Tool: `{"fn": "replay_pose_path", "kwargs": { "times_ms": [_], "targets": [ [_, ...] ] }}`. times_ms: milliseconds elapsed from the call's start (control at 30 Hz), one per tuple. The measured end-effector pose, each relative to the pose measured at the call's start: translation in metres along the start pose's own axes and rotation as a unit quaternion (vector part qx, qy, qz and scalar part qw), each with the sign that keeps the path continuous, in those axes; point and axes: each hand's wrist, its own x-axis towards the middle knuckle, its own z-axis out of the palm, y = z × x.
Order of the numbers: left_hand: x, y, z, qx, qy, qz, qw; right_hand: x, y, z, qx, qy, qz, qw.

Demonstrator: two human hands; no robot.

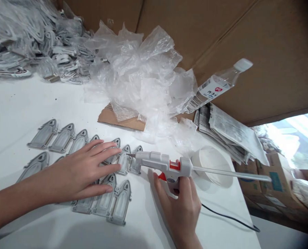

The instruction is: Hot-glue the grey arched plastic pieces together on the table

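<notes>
My right hand (181,204) grips the handle of a white hot glue gun (164,164) with a red trigger; a glue stick (231,174) juts from its back. The nozzle points left at a grey arch-shaped piece (135,164). My left hand (84,171) lies flat, fingers spread, on top of several of these grey arch-shaped pieces (63,138) laid out in two rows on the white table (21,107). More pieces (120,204) lie just below my left fingers.
A heap of bagged pieces (27,41) fills the far left corner. Crumpled clear plastic (141,72) covers a cardboard scrap (117,119). A water bottle (216,86), folded newspapers (229,133) and a white bowl (212,164) sit right. The gun's black cord (229,218) trails off the table edge.
</notes>
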Motion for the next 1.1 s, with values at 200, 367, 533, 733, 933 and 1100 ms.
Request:
{"fn": "replay_pose_path", "kwargs": {
  "times_ms": [200,367,533,733,933,1100],
  "targets": [
    [-0.0022,0.0029,0.0007,0.012,0.014,0.006,1.0,-0.0005,0.0008,0.0029,-0.012,0.001,-0.021,1.0],
    [-0.0034,0.0016,0.002,0.017,0.013,0.005,1.0,-0.0004,0.0014,0.0024,-0.023,-0.009,-0.026,0.999],
    [-0.0036,0.0013,0.002,0.021,0.02,0.007,1.0,-0.0033,0.0035,0.0037,-0.042,-0.01,-0.044,0.998],
    [-0.0032,0.001,0.0019,0.033,0.021,0.013,0.999,-0.0057,0.0057,0.0044,-0.037,-0.002,-0.047,0.998],
    [-0.0029,0.0003,0.0035,0.033,0.018,0.012,0.999,-0.0076,0.0071,0.0035,-0.038,-0.01,-0.052,0.998],
    [-0.0031,0.0014,0.0026,0.026,0.016,0.01,0.999,-0.0023,0.0048,0.005,-0.052,0.008,-0.043,0.998]
  ]
}}
